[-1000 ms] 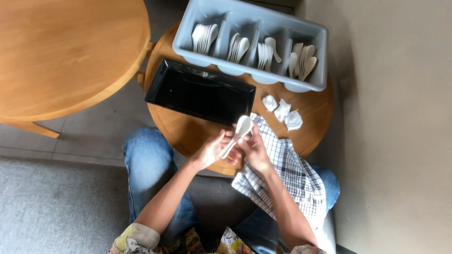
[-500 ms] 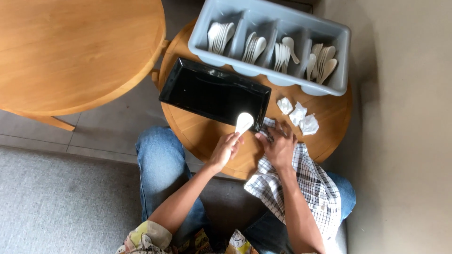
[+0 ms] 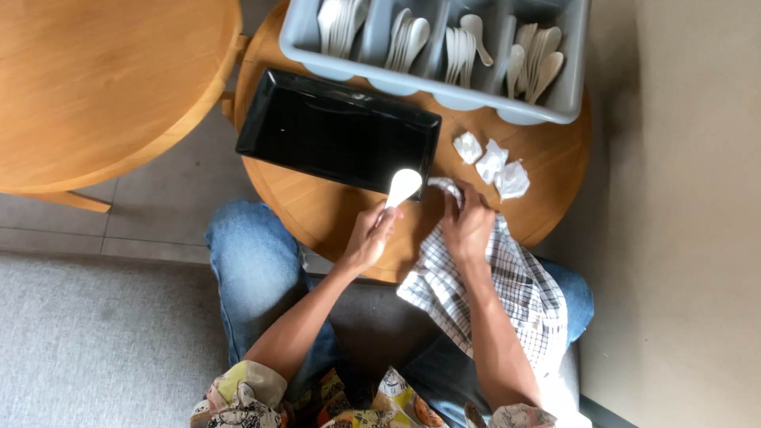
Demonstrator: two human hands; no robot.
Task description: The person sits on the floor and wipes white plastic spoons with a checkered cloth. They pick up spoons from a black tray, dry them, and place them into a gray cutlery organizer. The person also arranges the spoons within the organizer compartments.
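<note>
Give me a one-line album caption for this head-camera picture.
Left hand lifts a white spoon beside a black tray; right hand rests on a checked cloth.

— Where is there room on the small round desk (image 3: 547, 194)?

— Bare wood lies along the near rim, left of the left hand (image 3: 366, 238), and at the far right edge. The black tray (image 3: 337, 131) blocks the middle-left, with the grey cutlery bin (image 3: 444, 47) just behind it.

— And between tray and cloth?

— Narrow. Three crumpled paper wads (image 3: 491, 166) sit there, and the checked cloth (image 3: 491, 277) covers the near right.
</note>
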